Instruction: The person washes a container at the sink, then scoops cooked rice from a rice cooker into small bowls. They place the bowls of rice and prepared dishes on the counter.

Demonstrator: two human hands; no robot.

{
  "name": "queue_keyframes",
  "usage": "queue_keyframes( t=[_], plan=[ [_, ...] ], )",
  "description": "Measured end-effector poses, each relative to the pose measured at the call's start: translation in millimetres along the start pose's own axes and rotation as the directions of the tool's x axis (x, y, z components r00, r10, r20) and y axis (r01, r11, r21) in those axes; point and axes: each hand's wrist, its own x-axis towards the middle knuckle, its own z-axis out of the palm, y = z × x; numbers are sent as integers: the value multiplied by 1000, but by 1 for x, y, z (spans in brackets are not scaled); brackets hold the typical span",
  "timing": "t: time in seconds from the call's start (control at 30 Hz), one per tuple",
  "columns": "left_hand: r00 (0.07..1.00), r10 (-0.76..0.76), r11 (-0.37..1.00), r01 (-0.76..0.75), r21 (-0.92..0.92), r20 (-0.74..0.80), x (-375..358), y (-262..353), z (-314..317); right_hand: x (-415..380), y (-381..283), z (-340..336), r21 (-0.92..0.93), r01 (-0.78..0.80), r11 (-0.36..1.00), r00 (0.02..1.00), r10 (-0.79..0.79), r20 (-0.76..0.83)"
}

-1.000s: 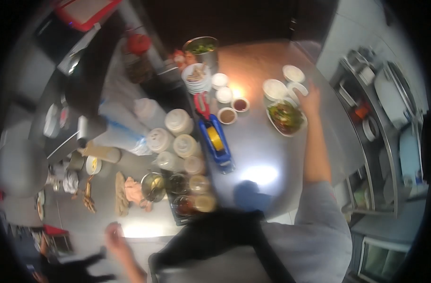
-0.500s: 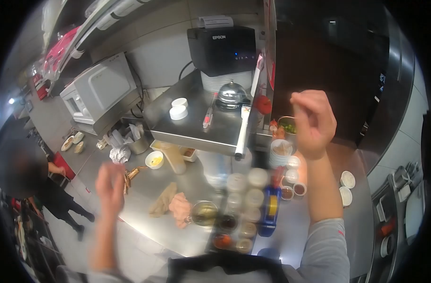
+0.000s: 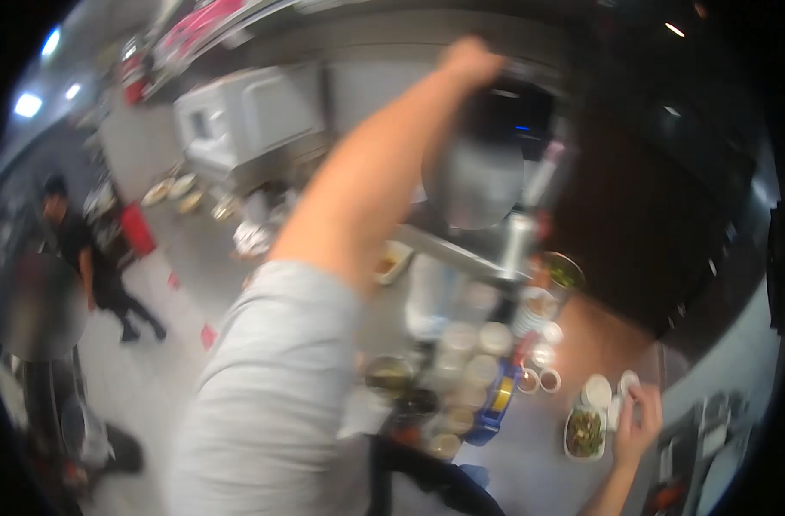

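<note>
My left arm stretches up across the view, and my left hand (image 3: 474, 64) is at the top of the black printer (image 3: 530, 110). Motion blur smears its fingers, so I cannot tell what they hold. At the lower right, my right hand (image 3: 638, 423) has its fingers extended and apart, with fingertips right at a small white round dish (image 3: 629, 381). Beside it are another white round dish (image 3: 596, 391) and a white bowl of green and brown food (image 3: 585, 433).
Lidded tubs (image 3: 495, 339) and a blue tape dispenser (image 3: 494, 411) stand mid-counter. A steel shelf (image 3: 457, 254) juts out below the printer. The white microwave (image 3: 251, 116) is at upper left. A person in dark clothes (image 3: 100, 262) stands in the aisle at left.
My left hand has risen from over the counter to the printer top. My right hand has dropped from shelf height to the dishes at lower right. The view has shifted.
</note>
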Motion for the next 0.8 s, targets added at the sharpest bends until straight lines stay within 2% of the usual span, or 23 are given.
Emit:
queue_keyframes(
  t=[0.07, 0.1, 0.17, 0.23, 0.33, 0.37, 0.4, 0.43, 0.5, 0.57, 0.67, 0.8],
  plan=[
    [996, 44, 999, -46, -25, -75, -1, 3, 6, -33, 42, -18, -90, -95, 991, 995, 97, 18],
    [993, 39, 999, -42, -24, -109, 1, 3, 10, -38, 34, -25, -158, -141, 977, 990, 142, -3],
    [980, -63, 972, 18, -235, -187, -19, 10, 4, -53, 30, -33, -251, -210, 945, 978, 205, -43],
    [959, -71, 967, -3, -256, -276, -15, 4, 13, -67, 38, -36, -300, -250, 921, 968, 237, -77],
    [941, -11, 988, -42, -150, -338, -2, -9, 25, -78, 49, -31, -219, -272, 937, 962, 257, -94],
    [935, -9, 975, -70, -209, -356, 3, -14, 30, -93, 80, -29, -129, -366, 922, 931, 361, -60],
    [931, -1, 956, -107, -274, -366, 0, -12, 28, -91, 72, -25, -123, -373, 919, 927, 366, -76],
    [949, 10, 964, -93, -248, -316, -3, -8, 24, -89, 67, -25, -133, -322, 937, 947, 318, -50],
    [941, 53, 913, -181, -365, -335, -20, 0, 15, -75, 41, -18, -116, -309, 944, 950, 300, -87],
    [958, 36, 922, -141, -360, -285, -16, -2, 16, -72, 34, -16, -78, -325, 943, 944, 318, -84],
    [955, 59, 898, -177, -403, -289, -12, -5, 21, -70, 31, -15, -63, -330, 942, 943, 325, -73],
    [950, 106, 909, -212, -358, -293, -13, -2, 18, -71, 28, -13, -55, -342, 938, 938, 337, -85]
  ],
)
